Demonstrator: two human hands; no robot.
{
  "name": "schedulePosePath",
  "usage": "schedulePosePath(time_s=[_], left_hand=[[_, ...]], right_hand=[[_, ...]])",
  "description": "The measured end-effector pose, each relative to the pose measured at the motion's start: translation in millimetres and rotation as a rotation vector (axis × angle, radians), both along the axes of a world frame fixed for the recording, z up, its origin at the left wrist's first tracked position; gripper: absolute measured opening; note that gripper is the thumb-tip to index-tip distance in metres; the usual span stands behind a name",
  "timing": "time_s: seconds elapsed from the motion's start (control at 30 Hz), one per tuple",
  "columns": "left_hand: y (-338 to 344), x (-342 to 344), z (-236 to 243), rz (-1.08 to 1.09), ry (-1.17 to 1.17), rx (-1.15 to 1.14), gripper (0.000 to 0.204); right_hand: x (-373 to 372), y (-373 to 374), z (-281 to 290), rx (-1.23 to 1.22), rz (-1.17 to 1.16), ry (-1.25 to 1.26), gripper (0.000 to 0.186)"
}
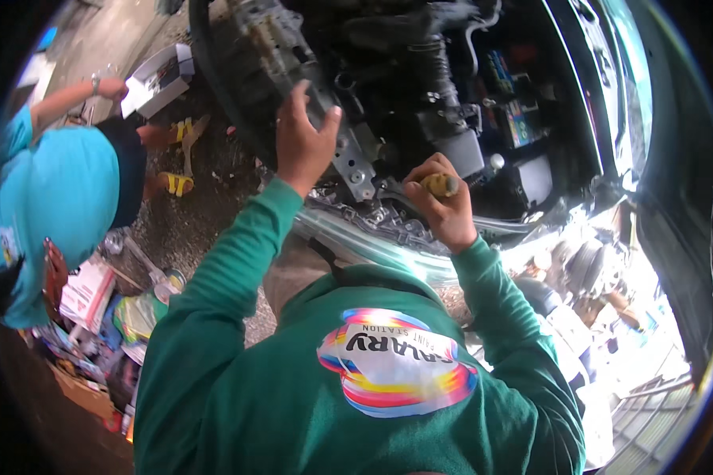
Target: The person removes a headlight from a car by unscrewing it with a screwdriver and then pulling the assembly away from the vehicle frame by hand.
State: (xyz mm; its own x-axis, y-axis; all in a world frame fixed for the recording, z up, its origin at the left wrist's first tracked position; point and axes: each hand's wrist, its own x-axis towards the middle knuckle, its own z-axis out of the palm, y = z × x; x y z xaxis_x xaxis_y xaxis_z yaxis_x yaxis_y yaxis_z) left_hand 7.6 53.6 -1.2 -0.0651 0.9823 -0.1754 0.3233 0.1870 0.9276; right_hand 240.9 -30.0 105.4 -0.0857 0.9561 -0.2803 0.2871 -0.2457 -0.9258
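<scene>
My right hand (451, 219) is closed around a yellow-handled screwdriver (438, 186), at the front edge of a car's engine bay. The rounded handle end points up; the shaft and tip are hidden. My left hand (303, 146) is open, thumb and fingers apart, over a bare metal crossbar (355, 172) with holes and bolts. Whether its fingertips touch the bar, I cannot tell. Beyond my right hand lie a dark grey box-shaped cover (459, 152) and a ribbed black hose (442, 75).
A person in a turquoise shirt (63, 182) stands on the left, one hand near an open white box (160, 83). Cluttered cartons and bags (91, 293) lie lower left. On the right are the raised hood (673, 198) and piled parts (590, 269). A pale reservoir (535, 180) sits in the bay.
</scene>
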Motion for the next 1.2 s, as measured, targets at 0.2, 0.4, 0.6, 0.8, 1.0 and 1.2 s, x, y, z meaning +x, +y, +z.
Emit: schedulePosePath(time_s=[0.2, 0.4, 0.6, 0.8, 1.0, 1.2], left_hand=[[12.9, 57.0, -54.5, -0.279, 0.756, 0.445, 0.085], [-11.5, 78.5, -86.5, -0.514, 0.809, 0.513, 0.068], [-19.6, 80.2, -88.5, -0.506, 0.761, 0.482, 0.06], [-23.1, 79.4, -90.8, -0.524, 0.805, 0.478, 0.065], [-21.5, 77.5, -87.4, -0.519, 0.803, 0.499, 0.069], [-15.1, 60.7, -44.2, -0.658, 0.785, 0.519, 0.067]], right_hand=[[48.1, -64.5, 11.4, 0.153, -0.17, -0.127, 0.018], [83.9, -115.9, 11.7, 0.05, -0.351, -0.145, 0.019], [108.9, -109.3, 4.4, -0.063, -0.349, -0.187, 0.02], [113.6, -52.1, 1.7, -0.099, -0.31, -0.103, 0.021], [103.7, -49.0, 15.1, -0.018, -0.195, -0.142, 0.021], [125.3, -85.3, 28.3, -0.018, -0.333, -0.118, 0.021]])
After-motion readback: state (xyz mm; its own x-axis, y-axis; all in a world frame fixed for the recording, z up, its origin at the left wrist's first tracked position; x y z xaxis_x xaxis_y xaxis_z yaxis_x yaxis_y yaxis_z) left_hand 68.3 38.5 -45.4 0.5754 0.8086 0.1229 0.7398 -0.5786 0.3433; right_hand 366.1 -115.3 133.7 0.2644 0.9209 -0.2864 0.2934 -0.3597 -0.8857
